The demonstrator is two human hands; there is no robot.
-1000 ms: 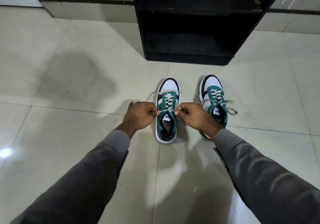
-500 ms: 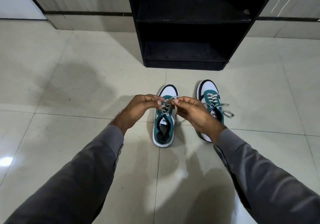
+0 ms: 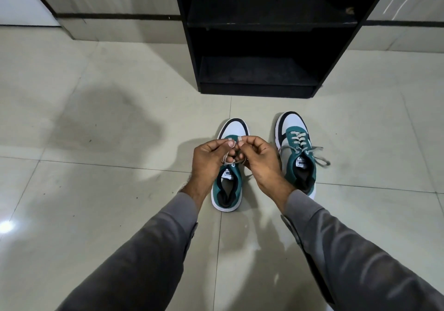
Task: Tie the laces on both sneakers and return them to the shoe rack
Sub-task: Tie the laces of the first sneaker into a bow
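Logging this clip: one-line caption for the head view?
Both hands work the left sneaker's laces; right sneaker untied, rack empty.

both forearms outstretched, left hand [image 3: 209,158] and right hand [image 3: 260,158] close together, fingers [image 3: 231,143] pinched

Both hands' [image 3: 236,159] grip on left sneaker's [image 3: 229,166] laces [image 3: 225,158]

Two green-and-white sneakers are standing on the tiled floor [image 3: 96,190]: the left sneaker [image 3: 228,185] and the right sneaker [image 3: 296,156], each carrying one white tongue label. Two hands are showing, the left hand [image 3: 211,159] and the right hand [image 3: 260,160], coming out of two grey sleeves. One black shoe rack [image 3: 259,89] is facing them, showing two shelves, and one pale lace [image 3: 236,142] is lying pinched between the hands.
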